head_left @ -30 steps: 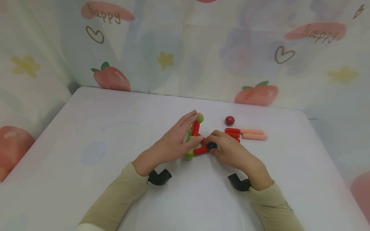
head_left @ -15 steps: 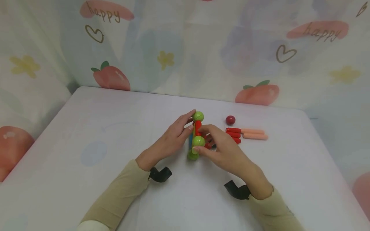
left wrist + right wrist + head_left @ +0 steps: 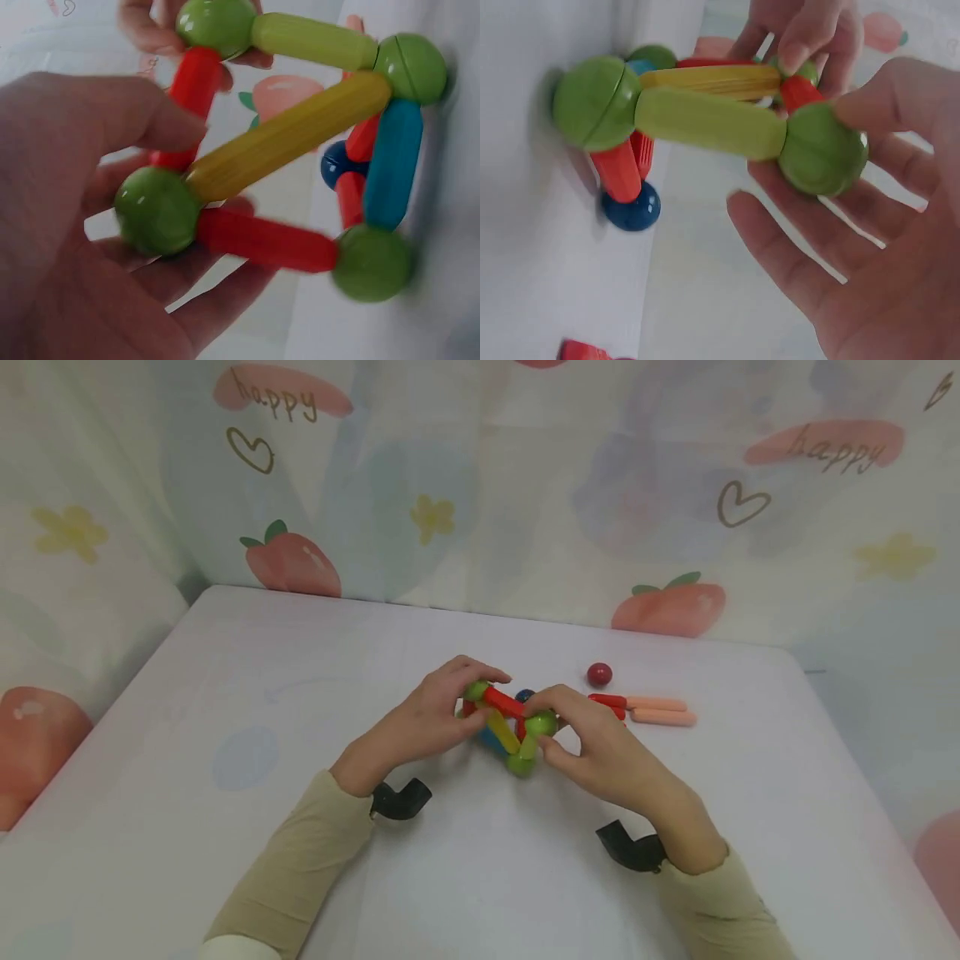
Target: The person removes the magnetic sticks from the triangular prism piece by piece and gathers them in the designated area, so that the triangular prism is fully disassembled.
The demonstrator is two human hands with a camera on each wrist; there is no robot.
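Both hands hold a toy frame of colored rods joined by balls, seen in all views. My left hand [image 3: 420, 718] grips its upper left corner: in the left wrist view the thumb lies over a red rod [image 3: 193, 94] by a green ball [image 3: 157, 210]. The thumb and fingers of my right hand [image 3: 611, 747] pinch the green ball [image 3: 823, 148] at the upper right corner. A yellow rod [image 3: 292, 135] runs diagonally across, with a lime rod [image 3: 709, 122] and a blue rod [image 3: 394, 165] on the sides. Behind it, red rods meet at a dark blue ball [image 3: 632, 207].
A loose dark red ball [image 3: 599, 674] lies on the white table [image 3: 300, 643] beyond my right hand. Near it are red rods [image 3: 609, 701] and peach rods [image 3: 663, 717], side by side. A printed cloth [image 3: 487, 527] hangs behind the table.
My right hand has gone from the dark blue ball to a green ball. The frame has turned so its broad side faces me, and my left hand has shifted left with its corner.
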